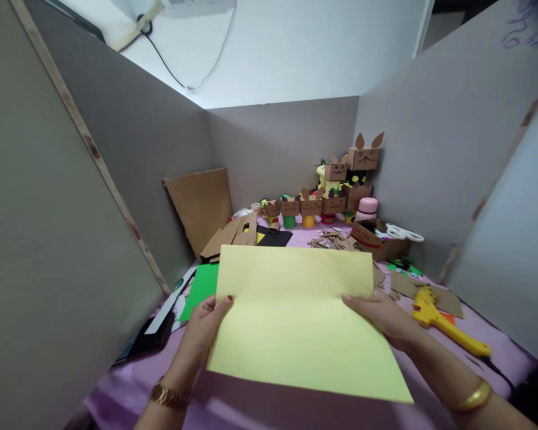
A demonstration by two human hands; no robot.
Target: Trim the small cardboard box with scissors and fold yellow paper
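Observation:
A sheet of pale yellow paper (296, 334) is held up over the table, with a slight bend across its upper part. My left hand (206, 322) grips its left edge, thumb on the face and fingers behind. On the opposite edge my right hand (383, 313) pinches it the same way. The fingers behind the sheet are mostly hidden. Just beyond my left hand lies green paper (200, 292), partly covered by the yellow sheet. To the right of my right hand rests a yellow glue gun (448, 328) with a black cord.
Several cardboard animal-head figures (311, 207) stand at the back, some stacked. A cardboard box (379, 242) with white-handled scissors (403, 233) sits at right. Cardboard scraps (334, 240) and black paper (275, 239) lie behind the sheet. A large cardboard panel (201, 206) leans at left. Grey partitions (282, 143) enclose the table.

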